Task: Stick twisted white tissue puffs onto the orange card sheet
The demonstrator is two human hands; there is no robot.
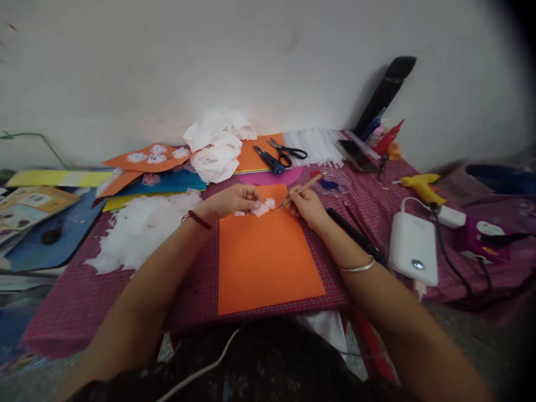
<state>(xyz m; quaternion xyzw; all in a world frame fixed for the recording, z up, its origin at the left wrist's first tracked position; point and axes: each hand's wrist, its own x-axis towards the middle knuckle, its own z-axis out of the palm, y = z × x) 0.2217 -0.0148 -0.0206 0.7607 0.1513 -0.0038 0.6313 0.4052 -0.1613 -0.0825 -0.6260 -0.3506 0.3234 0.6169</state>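
Observation:
An orange sheet of paper (268,262) lies in front of me on the checked tablecloth. Over its far end, my left hand (244,200) pinches a small piece of white tissue paper (260,210). My right hand (306,204) is closed around a thin wooden stick (307,183), perhaps a pencil or brush; its tip points down-left toward the sheet. Between the hands, a small crumpled white tuft (270,203) sits at the sheet's far end, close to the stick's tip. Whether the tissue touches the tuft I cannot tell.
Torn white tissue (138,229) is heaped at left, with crumpled tissue (218,145) behind. Scissors (287,153) and blue-handled cutters (269,160) lie beyond the sheet. At right are a phone (355,154), a yellow glue gun (424,188) and a white power bank (414,248) with cables.

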